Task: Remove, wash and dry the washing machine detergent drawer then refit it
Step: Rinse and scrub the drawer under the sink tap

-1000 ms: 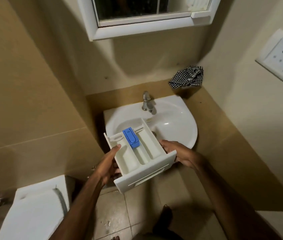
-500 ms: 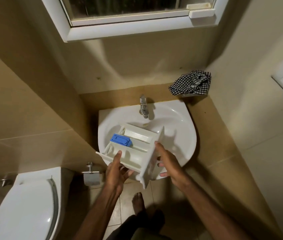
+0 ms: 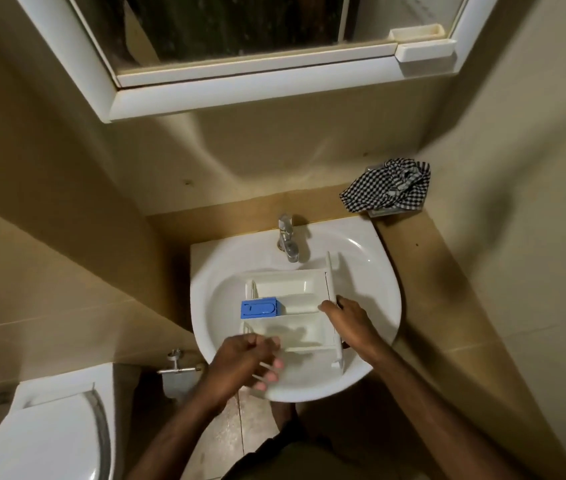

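The white detergent drawer (image 3: 295, 306) lies in the basin of the white sink (image 3: 371, 271), open side up, with its front panel (image 3: 332, 289) turned to the right and its 3 compartments running left to right. A blue insert (image 3: 261, 308) sits at the left end of the middle compartment. No brand, label or writing can be read on the drawer or on anything else in view.

The right hand (image 3: 350, 322) grips the front panel, thumb on the inner face and fingers curled round behind it. The left hand (image 3: 245, 363) is at the drawer's near left corner over the sink's front rim; it is blurred, its fingers bent, and I cannot tell whether it holds the drawer or only touches it.

A chrome tap (image 3: 287, 237) stands at the back of the sink, just behind the drawer. A black-and-white checked cloth (image 3: 387, 188) lies bunched on the ledge to the right, well apart from the sink. A white-framed mirror cabinet (image 3: 247, 95) hangs above, and a white toilet (image 3: 46, 434) stands at lower left.
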A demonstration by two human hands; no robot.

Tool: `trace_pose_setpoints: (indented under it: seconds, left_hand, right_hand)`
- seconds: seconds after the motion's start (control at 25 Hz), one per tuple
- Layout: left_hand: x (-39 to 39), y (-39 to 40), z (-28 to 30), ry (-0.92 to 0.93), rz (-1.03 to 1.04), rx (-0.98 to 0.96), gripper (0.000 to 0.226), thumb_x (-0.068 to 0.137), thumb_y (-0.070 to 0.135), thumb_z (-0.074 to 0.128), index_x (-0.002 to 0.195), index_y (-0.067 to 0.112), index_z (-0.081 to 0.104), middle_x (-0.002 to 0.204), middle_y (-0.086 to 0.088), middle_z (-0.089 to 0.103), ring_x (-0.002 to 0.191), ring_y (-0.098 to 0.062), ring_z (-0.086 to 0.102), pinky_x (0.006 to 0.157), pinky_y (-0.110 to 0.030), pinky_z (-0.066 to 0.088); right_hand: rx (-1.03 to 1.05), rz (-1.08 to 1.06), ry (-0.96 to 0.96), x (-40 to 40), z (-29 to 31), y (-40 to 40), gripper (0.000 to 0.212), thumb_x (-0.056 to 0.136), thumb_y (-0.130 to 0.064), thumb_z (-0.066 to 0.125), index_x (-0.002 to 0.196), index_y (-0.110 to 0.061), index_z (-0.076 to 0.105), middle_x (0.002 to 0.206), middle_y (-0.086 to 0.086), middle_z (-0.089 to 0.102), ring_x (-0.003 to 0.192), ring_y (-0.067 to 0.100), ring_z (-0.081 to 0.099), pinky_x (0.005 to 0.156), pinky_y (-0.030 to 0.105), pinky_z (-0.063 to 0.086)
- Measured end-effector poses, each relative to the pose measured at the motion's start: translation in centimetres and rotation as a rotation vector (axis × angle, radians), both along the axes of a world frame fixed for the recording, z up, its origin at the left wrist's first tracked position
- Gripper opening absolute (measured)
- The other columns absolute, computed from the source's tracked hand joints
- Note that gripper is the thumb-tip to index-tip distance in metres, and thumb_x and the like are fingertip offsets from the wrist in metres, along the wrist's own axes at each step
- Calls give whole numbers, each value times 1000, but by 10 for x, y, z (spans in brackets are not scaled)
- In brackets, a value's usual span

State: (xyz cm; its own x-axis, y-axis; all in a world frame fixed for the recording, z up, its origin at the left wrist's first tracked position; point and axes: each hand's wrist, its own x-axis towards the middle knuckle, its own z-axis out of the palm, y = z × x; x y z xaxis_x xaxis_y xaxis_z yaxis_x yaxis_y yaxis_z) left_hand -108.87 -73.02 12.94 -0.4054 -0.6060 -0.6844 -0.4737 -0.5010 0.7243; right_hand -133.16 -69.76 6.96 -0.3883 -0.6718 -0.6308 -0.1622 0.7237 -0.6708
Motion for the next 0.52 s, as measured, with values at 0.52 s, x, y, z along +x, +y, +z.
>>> trace_pose_setpoints:
  seconds: [0.52]
  left_hand:
    - [-103,-230,-31,-367,-1040,-1632,54,97,25,66,147,34,48,153,3,50,122,-29,55,84,-46,57]
  right_hand:
    - [-20,116,67,-8,-11,-33,56,77,-73,51,108,-32,72,109,-9,75,108,21,67,103,49,51]
